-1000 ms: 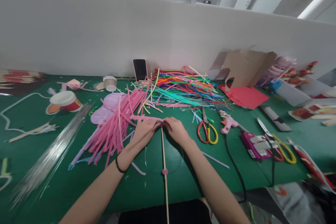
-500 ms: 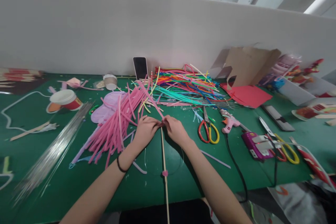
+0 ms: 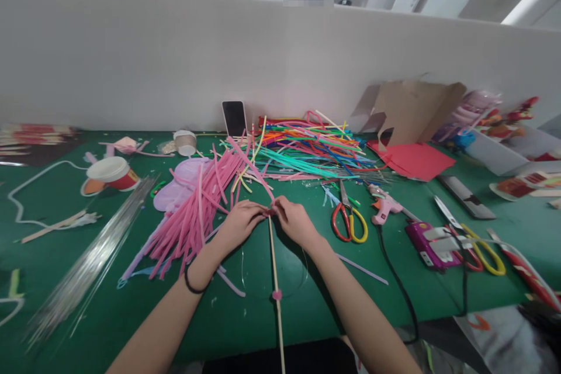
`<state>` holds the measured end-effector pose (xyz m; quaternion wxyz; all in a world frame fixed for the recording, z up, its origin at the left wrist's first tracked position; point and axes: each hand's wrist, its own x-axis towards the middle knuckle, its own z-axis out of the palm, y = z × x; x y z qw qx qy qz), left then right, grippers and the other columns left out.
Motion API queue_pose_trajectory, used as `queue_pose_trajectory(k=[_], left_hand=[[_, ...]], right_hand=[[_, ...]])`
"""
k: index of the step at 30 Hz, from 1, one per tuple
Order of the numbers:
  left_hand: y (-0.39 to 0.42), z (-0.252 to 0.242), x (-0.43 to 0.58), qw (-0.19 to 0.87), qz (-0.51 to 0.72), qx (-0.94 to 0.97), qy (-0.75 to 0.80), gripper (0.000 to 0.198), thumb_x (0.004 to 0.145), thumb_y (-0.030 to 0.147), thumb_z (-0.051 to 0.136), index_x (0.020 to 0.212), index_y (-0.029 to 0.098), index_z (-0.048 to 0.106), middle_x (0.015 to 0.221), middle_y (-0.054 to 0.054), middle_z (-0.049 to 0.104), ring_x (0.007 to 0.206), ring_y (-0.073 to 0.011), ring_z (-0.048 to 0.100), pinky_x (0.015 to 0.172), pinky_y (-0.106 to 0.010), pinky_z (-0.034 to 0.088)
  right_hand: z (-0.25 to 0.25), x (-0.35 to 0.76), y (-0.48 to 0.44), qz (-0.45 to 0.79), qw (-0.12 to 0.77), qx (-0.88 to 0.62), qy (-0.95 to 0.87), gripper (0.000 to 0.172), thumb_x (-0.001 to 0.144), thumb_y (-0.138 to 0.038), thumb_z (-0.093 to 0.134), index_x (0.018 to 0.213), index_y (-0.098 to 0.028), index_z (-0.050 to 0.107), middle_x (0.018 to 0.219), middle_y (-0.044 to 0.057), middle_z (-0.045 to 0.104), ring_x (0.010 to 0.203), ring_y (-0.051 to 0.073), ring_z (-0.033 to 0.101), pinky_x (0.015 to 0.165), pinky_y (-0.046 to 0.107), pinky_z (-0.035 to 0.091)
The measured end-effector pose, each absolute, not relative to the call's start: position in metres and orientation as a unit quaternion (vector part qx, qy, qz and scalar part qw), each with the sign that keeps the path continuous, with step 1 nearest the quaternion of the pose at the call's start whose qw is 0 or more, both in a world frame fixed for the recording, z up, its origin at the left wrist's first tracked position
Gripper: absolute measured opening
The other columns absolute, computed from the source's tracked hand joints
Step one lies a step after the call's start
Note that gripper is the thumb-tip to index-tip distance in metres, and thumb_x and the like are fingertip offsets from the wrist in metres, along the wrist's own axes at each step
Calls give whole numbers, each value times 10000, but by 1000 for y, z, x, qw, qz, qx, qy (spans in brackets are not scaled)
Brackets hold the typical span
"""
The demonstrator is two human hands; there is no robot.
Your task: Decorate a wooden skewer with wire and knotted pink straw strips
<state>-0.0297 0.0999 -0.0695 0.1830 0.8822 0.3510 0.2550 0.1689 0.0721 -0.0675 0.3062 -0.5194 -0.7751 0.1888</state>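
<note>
Both hands meet at the far end of a thin wooden stick (image 3: 274,263) that runs toward my body. My left hand (image 3: 241,221) is closed, its fingertips pinching at the stick's tip. Beside it my right hand (image 3: 293,219) pinches the same spot, where a pink pipe cleaner (image 3: 260,177) comes out beyond the fingers. The fingers hide how the two join. Lower on the stick sits a small pink wrap (image 3: 276,295), with a thin clear wire loop (image 3: 242,272) spreading to both sides.
Pink pipe cleaners (image 3: 188,228) lie left of my hands, coloured ones (image 3: 307,149) behind. Scissors (image 3: 349,222), a pink glue gun (image 3: 385,207) and a purple power strip (image 3: 432,245) are at right. A paper cup (image 3: 113,173) and wires (image 3: 94,251) lie left.
The view has shifted slightly. My left wrist has moved a little left and down, while both hands keep pinching at the stick's tip.
</note>
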Motion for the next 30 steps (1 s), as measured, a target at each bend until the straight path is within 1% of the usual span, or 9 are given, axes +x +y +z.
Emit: queue_pose_trajectory(k=[4,10,12,15,18,21,25,28,30], left_hand=[[99,-71,-27,203,291,852,385,206,955,330,537,992,241,720,1028,-39,760,987,-211,675,946,-393,492],[99,-70,-19,216,290,840,405,179,933,309,567,927,227,726,970,-50,753,949,-221,678,917,-391,507],[99,-70,-19,219,289,835,414,167,922,301,584,909,220,729,956,-57,750,948,-230,673,913,-400,504],[101,-71,-20,233,286,828,422,145,900,302,617,885,217,734,926,-48,752,926,-226,672,897,-395,506],[105,-73,-21,252,283,821,427,120,865,313,661,854,223,739,898,-31,755,906,-217,671,873,-376,511],[108,-76,-22,267,282,812,437,111,828,331,698,827,231,745,885,-27,759,929,-231,666,874,-378,509],[106,-78,-22,273,294,793,458,150,841,359,667,846,224,733,943,-50,753,976,-251,657,925,-413,491],[102,-74,-20,279,314,782,460,190,832,357,677,966,224,700,1029,-52,725,1020,-242,643,938,-402,488],[99,-69,-18,303,332,774,447,246,812,337,698,1032,228,675,1069,-49,711,1031,-235,641,935,-391,490]], right_hand=[[-68,167,72,190,306,-514,-779,137,992,-188,435,1042,-211,560,881,58,710,780,198,677,690,259,443],[-68,165,71,192,309,-502,-785,161,998,-218,460,1046,-201,612,948,87,723,868,210,681,772,290,470],[-70,164,72,191,311,-504,-783,168,991,-212,475,1072,-201,622,954,84,729,872,210,684,778,295,476],[-72,164,73,205,340,-510,-763,170,968,-210,522,1098,-205,632,940,62,737,851,196,690,768,286,489],[-72,164,73,218,365,-506,-751,141,933,-173,559,998,-211,678,930,47,743,855,185,688,790,284,496],[-70,164,71,219,368,-502,-752,166,896,-125,576,932,-217,709,931,46,749,870,186,686,809,291,500],[-65,163,69,266,387,-503,-726,85,871,-196,642,900,-211,720,894,46,744,802,176,686,730,268,519],[-63,163,70,272,379,-507,-725,35,852,-203,676,851,-206,710,840,34,732,768,171,675,711,263,506],[-63,163,71,261,372,-511,-730,47,851,-176,672,831,-205,703,822,28,731,768,172,671,727,269,494]])
